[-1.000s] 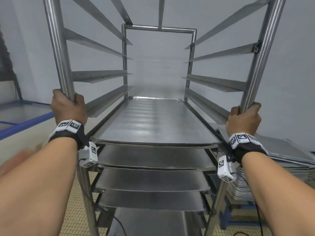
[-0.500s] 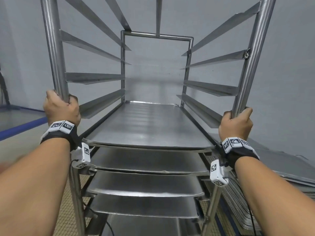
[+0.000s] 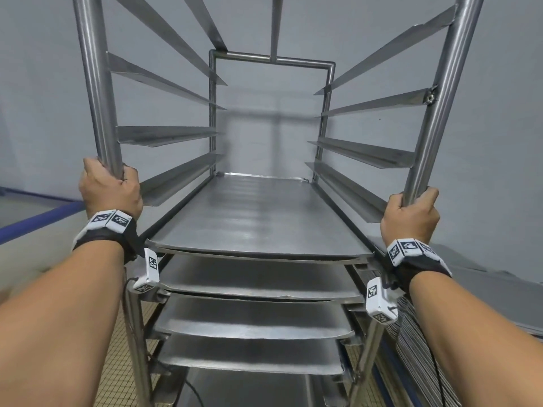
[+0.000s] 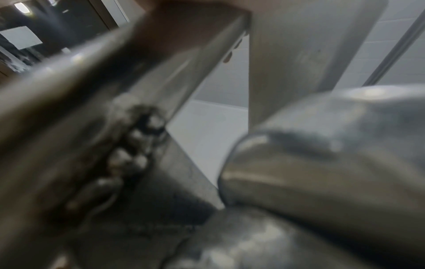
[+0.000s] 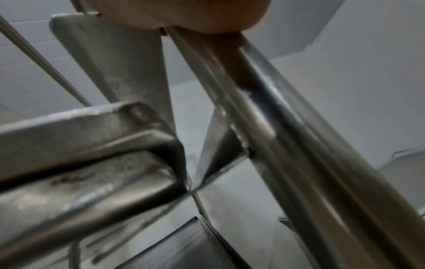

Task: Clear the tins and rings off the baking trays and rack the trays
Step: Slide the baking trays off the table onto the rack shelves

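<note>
A tall steel tray rack (image 3: 271, 58) fills the head view, with several flat baking trays (image 3: 258, 218) slid into its lower runners. My left hand (image 3: 110, 186) grips the rack's left front post (image 3: 97, 83). My right hand (image 3: 411, 214) grips the right front post (image 3: 437, 98). The upper runners hold nothing. In the right wrist view the post (image 5: 287, 136) runs past a tray corner (image 5: 142, 116). The left wrist view is blurred, showing the post (image 4: 69, 109) and a tray corner (image 4: 310, 145). No tins or rings are in sight.
A stack of trays (image 3: 499, 292) lies low at the right of the rack, close to my right forearm. A grey wall (image 3: 499, 142) stands behind. A blue-edged surface (image 3: 35, 224) lies at the left. Tiled floor (image 3: 111, 377) shows under the rack.
The rack and both gripping hands have shifted left against the background; the tray stack at the right now lies closer beside the rack. Both grips are unchanged.
</note>
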